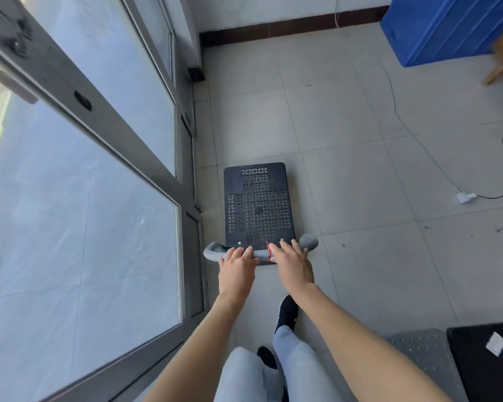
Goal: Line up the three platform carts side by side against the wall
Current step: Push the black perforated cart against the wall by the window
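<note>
A black platform cart (258, 204) with a perforated deck stands on the tiled floor just right of the glass door frame, pointing toward the far wall (273, 10). Its grey padded handle (310, 243) runs across the near end, with a red band around its middle. My left hand (237, 264) grips the handle left of centre. My right hand (294, 264) rests over the handle right of the red band, fingers curled on it. A grey perforated deck of another cart (421, 355) shows at the bottom right. No third cart is visible.
Glass doors with a grey frame (122, 132) line the left side. A blue crate (447, 27) and a wooden leg (497, 72) stand at the back right. A white cable with a plug (465, 197) lies on the floor at right. A black box (488, 364) sits bottom right.
</note>
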